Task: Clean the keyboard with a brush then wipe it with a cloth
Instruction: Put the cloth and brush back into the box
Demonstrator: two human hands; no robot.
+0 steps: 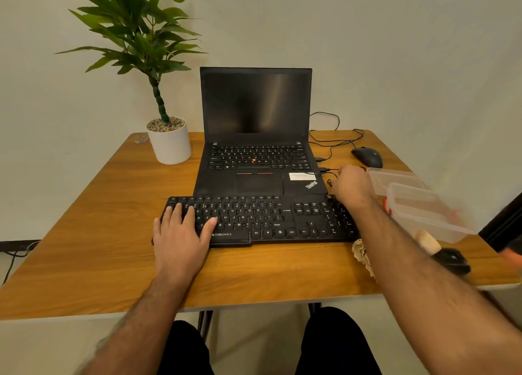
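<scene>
A black keyboard (262,219) lies across the wooden table in front of an open laptop. My left hand (180,233) rests flat on its left end, fingers spread over the keys. My right hand (350,186) is at the keyboard's far right corner, next to a thin black cable, with its fingers curled away from me; what they touch is hidden. A crumpled beige cloth (361,257) lies at the keyboard's near right corner, partly under my right forearm. A brush (440,251) with pale bristles and a black handle lies to the right of that forearm.
A black laptop (255,137) stands open behind the keyboard. A potted plant (169,141) is at the back left, and a black mouse (367,157) with loose cables at the back right. A clear plastic box (418,205) sits at the right edge of the table (99,247).
</scene>
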